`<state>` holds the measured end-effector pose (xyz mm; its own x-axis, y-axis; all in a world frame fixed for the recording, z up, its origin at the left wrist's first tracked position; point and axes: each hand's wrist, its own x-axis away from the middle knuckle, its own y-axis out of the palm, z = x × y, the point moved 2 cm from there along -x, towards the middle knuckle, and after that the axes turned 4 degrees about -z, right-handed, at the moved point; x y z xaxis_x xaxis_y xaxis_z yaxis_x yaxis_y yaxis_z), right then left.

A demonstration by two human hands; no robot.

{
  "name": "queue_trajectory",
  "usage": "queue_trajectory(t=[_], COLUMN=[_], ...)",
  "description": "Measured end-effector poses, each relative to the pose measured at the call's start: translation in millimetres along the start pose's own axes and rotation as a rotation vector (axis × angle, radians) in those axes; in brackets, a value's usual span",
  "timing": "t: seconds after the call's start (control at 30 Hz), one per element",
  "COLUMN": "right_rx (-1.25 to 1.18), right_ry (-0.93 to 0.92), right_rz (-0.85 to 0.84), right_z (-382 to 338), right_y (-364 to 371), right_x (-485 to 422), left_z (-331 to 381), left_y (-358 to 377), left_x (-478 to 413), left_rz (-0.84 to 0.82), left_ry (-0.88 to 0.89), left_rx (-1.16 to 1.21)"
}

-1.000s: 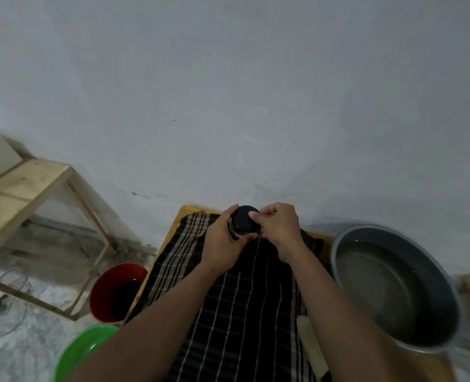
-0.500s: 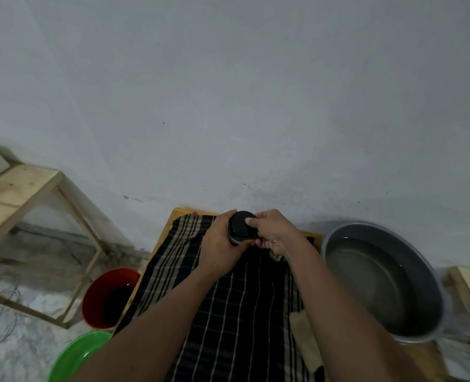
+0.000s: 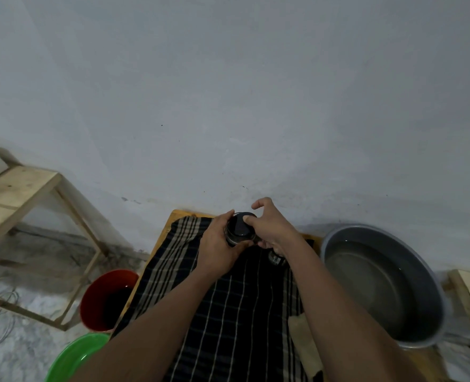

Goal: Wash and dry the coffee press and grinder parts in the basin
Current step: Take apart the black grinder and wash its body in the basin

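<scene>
A dark round grinder part (image 3: 238, 228) with a black lid and a metal ring is held up over the far end of a dark checked cloth (image 3: 228, 312). My left hand (image 3: 220, 246) grips its side from the left. My right hand (image 3: 272, 227) pinches the lid's right edge with thumb and fingers, the forefinger lifted free. A small metal part (image 3: 275, 259) lies on the cloth under my right wrist, partly hidden. The grey metal basin (image 3: 421, 274) with water in it stands to the right.
The cloth covers a wooden table (image 3: 173, 219) set against a grey wall. A red bucket (image 3: 107, 299) and a green bowl (image 3: 73, 357) stand on the floor at the left, beside a wooden frame (image 3: 21, 188). A pale cloth (image 3: 302, 346) lies near my right forearm.
My right forefinger has lifted off the lid and the hand has turned on it. Both hands stay on the part in nearly the same place.
</scene>
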<state>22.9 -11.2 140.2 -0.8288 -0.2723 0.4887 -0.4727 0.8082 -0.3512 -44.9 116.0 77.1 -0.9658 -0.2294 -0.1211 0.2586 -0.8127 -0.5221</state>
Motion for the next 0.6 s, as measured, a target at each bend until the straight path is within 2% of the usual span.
queue_trajectory(t=[0.13, 0.3, 0.43, 0.6], right_rx=[0.086, 0.232, 0.337, 0.298], right_ry=[-0.165, -0.329, -0.443, -0.501], right_rz=[0.009, -0.120, -0.033, 0.074], right_z=[-4, -6, -11, -3], right_y=[-17, -30, -29, -25], right_x=[5, 6, 2, -4], left_z=[-2, -7, -7, -9], left_y=[-2, -3, -3, -1], left_x=[-3, -5, -8, -8], left_rz=[-0.009, -0.016, -0.028, -0.036], left_ry=[-0.016, -0.031, -0.031, -0.023], left_rx=[0.016, 0.041, 0.049, 0.050])
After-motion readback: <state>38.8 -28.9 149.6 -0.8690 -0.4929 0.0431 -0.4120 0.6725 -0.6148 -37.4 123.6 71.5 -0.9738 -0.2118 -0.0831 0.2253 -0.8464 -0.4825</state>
